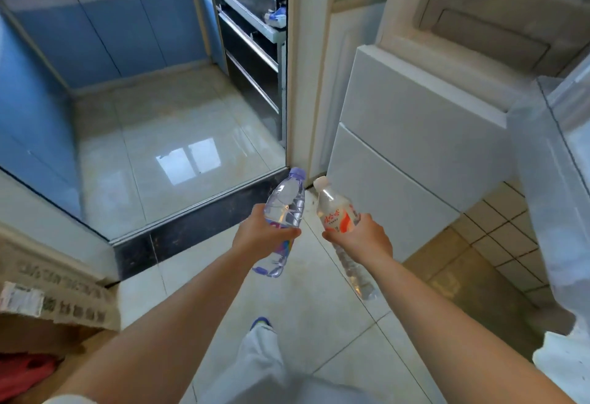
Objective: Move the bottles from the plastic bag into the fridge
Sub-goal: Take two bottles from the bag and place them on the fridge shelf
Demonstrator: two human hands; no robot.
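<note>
**Two bottles in hand, in front of the fridge**

Both arms reach forward over the pale tiled floor (319, 324), each hand carrying a clear plastic water bottle.

The left hand (260, 237) is wrapped round the middle of the purple-capped bottle (285, 205). Its fingers curl behind the bottle and the thumb lies across the front, over the coloured label. The bottle tilts with its cap up and away from the person, leaning to the right, and its base hangs below the hand.

The right hand (364, 237) grips the white-capped bottle (335, 209) round the orange and white label, the thumb crossing the front just under the label and the fingers closed behind. This bottle leans the other way, cap up and to the left, its long ribbed lower part running down past the wrist. The two caps are near each other but apart.

Ahead and to the right stands the white fridge (415, 135), its lower drawer fronts closed. At the right edge, the fridge door (549, 180) is swung open towards the camera. Both bottles are outside the fridge, held just in front of its lower corner.

To the left, a dark threshold strip (198, 221) leads into a kitchen with blue cabinets (105, 27). A cardboard box (48, 314) sits at the lower left. The plastic bag cannot be made out.
</note>
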